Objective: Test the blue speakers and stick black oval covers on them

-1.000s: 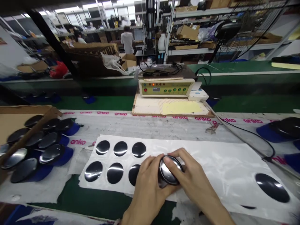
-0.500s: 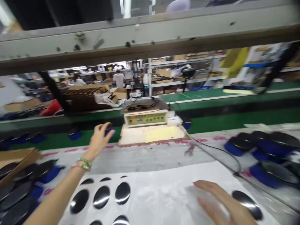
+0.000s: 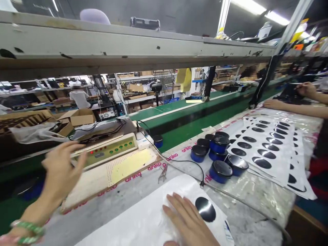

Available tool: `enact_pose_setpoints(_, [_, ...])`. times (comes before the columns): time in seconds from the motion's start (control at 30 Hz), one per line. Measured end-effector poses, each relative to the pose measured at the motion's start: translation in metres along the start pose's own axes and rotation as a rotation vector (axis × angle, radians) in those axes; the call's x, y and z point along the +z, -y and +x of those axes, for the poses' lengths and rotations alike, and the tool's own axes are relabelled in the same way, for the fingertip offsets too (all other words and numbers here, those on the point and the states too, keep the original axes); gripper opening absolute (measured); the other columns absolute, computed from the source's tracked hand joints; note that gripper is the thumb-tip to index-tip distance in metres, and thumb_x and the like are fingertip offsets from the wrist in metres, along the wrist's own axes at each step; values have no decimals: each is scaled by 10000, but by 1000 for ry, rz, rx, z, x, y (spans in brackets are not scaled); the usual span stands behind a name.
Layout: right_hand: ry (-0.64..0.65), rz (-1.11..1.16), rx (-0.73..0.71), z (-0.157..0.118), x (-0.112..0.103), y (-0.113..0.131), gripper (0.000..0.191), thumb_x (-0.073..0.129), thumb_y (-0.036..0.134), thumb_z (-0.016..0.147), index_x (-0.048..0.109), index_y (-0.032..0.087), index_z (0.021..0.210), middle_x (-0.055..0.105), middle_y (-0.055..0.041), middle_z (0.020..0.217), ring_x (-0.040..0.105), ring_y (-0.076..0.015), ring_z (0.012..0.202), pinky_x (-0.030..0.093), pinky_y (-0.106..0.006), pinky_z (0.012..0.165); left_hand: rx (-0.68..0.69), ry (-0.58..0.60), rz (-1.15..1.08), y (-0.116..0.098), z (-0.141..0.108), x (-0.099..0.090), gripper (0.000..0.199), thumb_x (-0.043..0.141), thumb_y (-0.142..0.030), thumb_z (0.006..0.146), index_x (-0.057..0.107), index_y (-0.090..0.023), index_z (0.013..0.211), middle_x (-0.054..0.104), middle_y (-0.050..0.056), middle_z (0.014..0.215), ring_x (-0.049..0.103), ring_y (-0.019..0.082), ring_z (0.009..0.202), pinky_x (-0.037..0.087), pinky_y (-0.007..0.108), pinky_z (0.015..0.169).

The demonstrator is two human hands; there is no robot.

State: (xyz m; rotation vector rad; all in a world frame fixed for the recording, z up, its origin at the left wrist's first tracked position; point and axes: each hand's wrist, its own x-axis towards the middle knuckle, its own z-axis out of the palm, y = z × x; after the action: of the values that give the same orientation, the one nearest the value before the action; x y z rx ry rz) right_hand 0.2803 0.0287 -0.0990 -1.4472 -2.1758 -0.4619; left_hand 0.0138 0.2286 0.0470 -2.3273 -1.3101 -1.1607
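My left hand (image 3: 61, 167) is raised over the near edge of the green conveyor belt, fingers apart and nothing in them. It is in front of the left end of the control box (image 3: 110, 150) with green buttons. Left of its wrist, a blurred blue-and-black round piece (image 3: 32, 189) sits on the belt. My right hand (image 3: 188, 218) rests flat, fingers spread, on a white backing sheet (image 3: 138, 218). Just right of its fingers, a glossy black round sticker (image 3: 205, 209) is on that sheet. A green beaded bracelet (image 3: 29, 232) circles my left wrist.
Several blue round pieces with black tops (image 3: 221, 171) stand at the right of the bench. Beyond them are sticker sheets (image 3: 271, 147) and another person's hands (image 3: 306, 90). A cable (image 3: 238, 198) crosses the bench; a steel shelf beam (image 3: 128, 44) spans above.
The view has swung to the right, bringing the sticker sheets and another person's arms into sight. My left hand has moved away from the blue piece it was at; my right hand lies flat on the sheet.
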Motion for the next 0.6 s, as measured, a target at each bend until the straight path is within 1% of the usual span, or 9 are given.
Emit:
enact_pose_setpoints(0.03, [-28,29,90,2,-10,-5,501,511,521,909,531,220,1309,589,-104,1335,552,-296,1209,509,-416,912,52,28,12,-11,1,10,247,501,-337,939,600,-159,1080,574,98,1217,511,274,1183,375,527,1016])
enact_pose_setpoints(0.1, [-134,50,356,-1,-30,-22,432,477,423,945,483,231,1333,547,-112,1358,505,-300,1246,479,-459,960,186,141,21,-41,9,39,214,479,-320,937,622,-185,1021,596,98,1199,478,278,1228,312,510,1058])
enact_pose_setpoints(0.2, [-265,-82,699,-13,-51,-58,441,427,424,955,488,175,1314,527,-169,1283,509,-347,1192,458,-540,949,332,322,5,-94,31,101,208,474,-295,936,630,-209,1045,620,75,1201,473,249,1247,295,461,1080])
enact_pose_setpoints(0.27, [-190,-189,819,-20,-54,-80,513,391,476,958,480,137,1333,520,-191,1279,570,-351,1097,506,-525,866,327,394,7,-121,46,141,222,522,-319,925,626,-177,1060,617,79,1197,495,254,1222,313,497,1071])
enact_pose_setpoints(0.37, [19,-222,887,-23,-47,-102,552,367,488,969,405,166,1415,474,-171,1391,640,-306,1012,568,-417,710,235,470,1,-139,62,186,324,596,-366,893,595,-155,1139,587,92,1237,543,264,1161,396,531,1009])
enact_pose_setpoints(0.43, [83,-224,875,-20,-42,-109,547,395,486,962,400,201,1428,448,-150,1435,642,-313,1029,572,-398,666,180,502,-28,-142,65,200,345,602,-355,893,576,-162,1178,574,96,1257,560,261,1138,442,518,974])
enact_pose_setpoints(0.5, [93,-240,862,-16,-44,-112,509,395,467,963,451,208,1397,480,-148,1405,655,-333,993,568,-419,637,148,508,-80,-143,64,198,349,599,-335,896,564,-166,1199,560,97,1278,554,264,1148,450,518,970])
enact_pose_setpoints(0.53, [89,-250,866,-13,-47,-110,498,379,459,969,466,201,1386,500,-152,1377,670,-333,940,563,-428,615,139,502,-112,-143,61,190,355,599,-324,896,556,-167,1213,548,99,1295,538,272,1171,439,530,981])
enact_pose_setpoints(0.6, [32,-259,868,-5,-55,-102,498,354,462,975,465,195,1381,515,-154,1344,686,-309,825,553,-427,576,130,483,-188,-142,51,164,395,605,-303,890,531,-176,1256,514,109,1330,495,291,1224,400,546,1018])
